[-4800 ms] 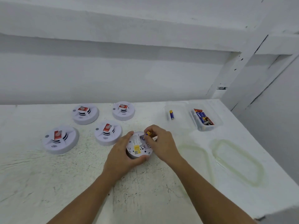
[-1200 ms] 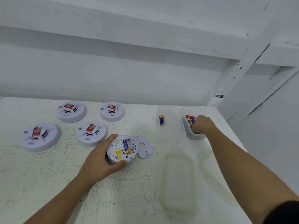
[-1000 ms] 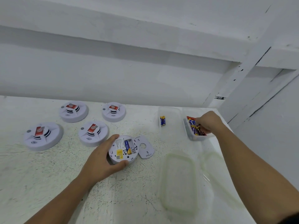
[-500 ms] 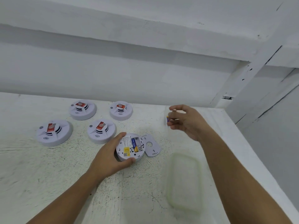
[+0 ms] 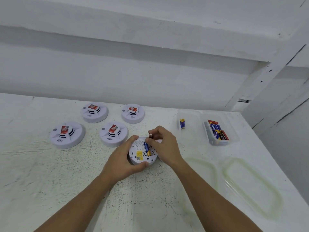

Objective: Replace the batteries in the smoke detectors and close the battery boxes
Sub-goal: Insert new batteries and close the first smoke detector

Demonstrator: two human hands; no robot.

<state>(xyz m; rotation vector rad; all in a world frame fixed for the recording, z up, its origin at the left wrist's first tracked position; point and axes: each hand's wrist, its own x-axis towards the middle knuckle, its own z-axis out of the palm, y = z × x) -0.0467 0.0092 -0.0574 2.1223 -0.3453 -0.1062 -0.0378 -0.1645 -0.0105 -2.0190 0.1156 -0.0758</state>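
A white smoke detector [image 5: 139, 154] lies upside down on the table with its battery box uncovered; one blue battery [image 5: 147, 149] sits inside. My left hand [image 5: 122, 160] grips the detector's left and front rim. My right hand [image 5: 163, 145] hovers over the detector's right side, its fingertips pinching a second battery [image 5: 151, 135] just above the compartment. The detector's loose cover is mostly hidden under my right hand.
Several other smoke detectors [image 5: 113, 133] stand face up at the left back. A clear tub [image 5: 189, 114] holds a pair of batteries [image 5: 182, 123]; another tub [image 5: 233, 131] holds several batteries. Two clear lids [image 5: 254, 185] lie at the right front.
My right hand left the battery tub with a battery and came down to the open detector. My left hand stayed on the detector.
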